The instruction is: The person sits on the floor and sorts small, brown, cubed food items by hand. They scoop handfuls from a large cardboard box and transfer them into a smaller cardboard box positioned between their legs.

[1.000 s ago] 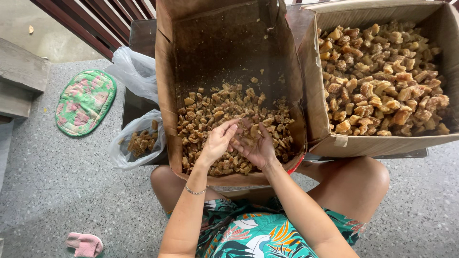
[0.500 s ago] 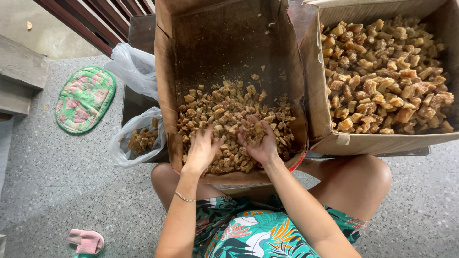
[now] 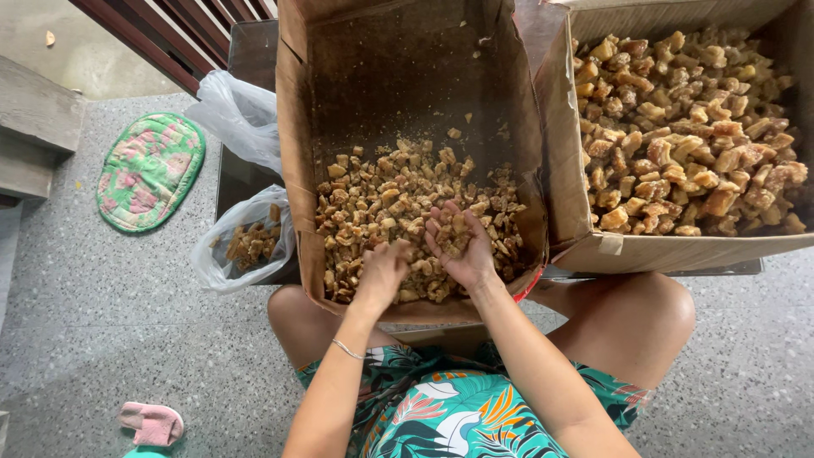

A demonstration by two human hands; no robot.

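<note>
A tall brown cardboard box (image 3: 292,170) stands in front of me, its bottom covered with small brown chunks (image 3: 381,199). Both hands are inside it near the front wall. My right hand (image 3: 462,250) is turned palm up and cups several chunks. My left hand (image 3: 381,271) is curled, knuckles up, with chunks in its fingers, just left of the right palm. A thin bracelet (image 3: 348,349) circles my left wrist.
A second cardboard box (image 3: 593,246) of larger brown chunks sits at the right. A clear plastic bag (image 3: 246,246) with some chunks lies left of the first box, another bag (image 3: 237,119) behind it. A green floral mat (image 3: 148,170) and a pink slipper (image 3: 153,422) lie on the speckled floor.
Both hands lay flat on the chunks half a second ago. Now the right has turned palm up with a scoop, and the left has curled closed beside it.
</note>
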